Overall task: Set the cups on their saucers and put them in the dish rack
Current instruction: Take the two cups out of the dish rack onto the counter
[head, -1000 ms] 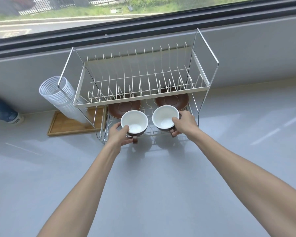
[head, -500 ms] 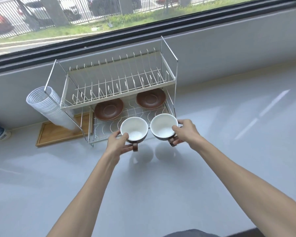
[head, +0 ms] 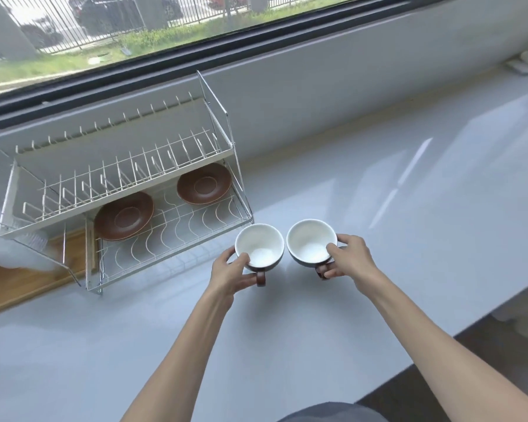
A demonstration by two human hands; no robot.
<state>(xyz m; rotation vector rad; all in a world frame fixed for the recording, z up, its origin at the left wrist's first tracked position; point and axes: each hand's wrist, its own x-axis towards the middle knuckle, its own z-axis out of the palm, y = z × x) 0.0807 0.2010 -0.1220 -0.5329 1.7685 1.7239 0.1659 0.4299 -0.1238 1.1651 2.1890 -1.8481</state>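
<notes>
Each of the hands, left [head: 233, 274] and right [head: 349, 259], grips a cup [head: 259, 245] [head: 311, 242], seemingly just above the tabletop [head: 378, 190], with two saucers [head: 124, 215] [head: 204, 183] in the rack [head: 171, 226] at ten o'clock.

Counter [head: 378, 208] at 1–3 o'clock: unobstructed | dish rack [head: 177, 236] lower tier at 10 o'clock: front open, overhung by upper shelf [head: 116, 175]

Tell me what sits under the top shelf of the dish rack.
Two brown saucers lie on the lower wire shelf: the left saucer and the right saucer. The top shelf covers their far edges.
</notes>
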